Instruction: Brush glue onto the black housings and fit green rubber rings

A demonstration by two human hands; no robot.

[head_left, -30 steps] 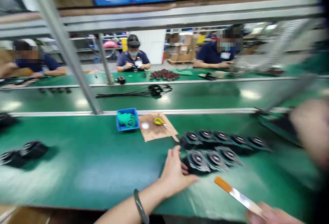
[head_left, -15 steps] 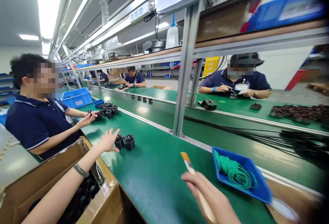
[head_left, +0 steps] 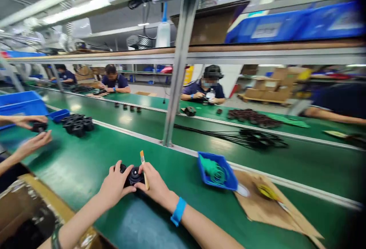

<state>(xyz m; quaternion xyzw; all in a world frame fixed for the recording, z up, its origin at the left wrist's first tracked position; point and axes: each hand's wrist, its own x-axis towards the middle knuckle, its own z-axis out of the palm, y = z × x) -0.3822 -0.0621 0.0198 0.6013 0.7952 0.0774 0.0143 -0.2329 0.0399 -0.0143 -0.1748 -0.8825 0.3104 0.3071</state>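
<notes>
In the head view my left hand (head_left: 114, 184) curls round a pair of black round parts on the green bench, thumb and fingers against their sides. The nearer black round part (head_left: 134, 175) shows a small light spot in the middle of its top; the other is mostly behind my fingers. My right hand (head_left: 156, 182) grips a paintbrush (head_left: 142, 158) with orange bristles pointing up and a pale wooden handle. Its fingertips also touch the right side of the nearer black part.
A blue tray (head_left: 234, 182) of green cord stands at right, beside brown cardboard (head_left: 254, 207) bearing a yellow-handled tool. An open carton (head_left: 45, 199) is at lower left. A co-worker's hands (head_left: 34, 138) hold a black part near clustered black parts (head_left: 77, 125). A metal post (head_left: 177, 77) rises behind.
The view has swung right. My left hand has closed round the black parts, and my right hand has come over to them, still holding the paintbrush. The parts now sit nearer me.
</notes>
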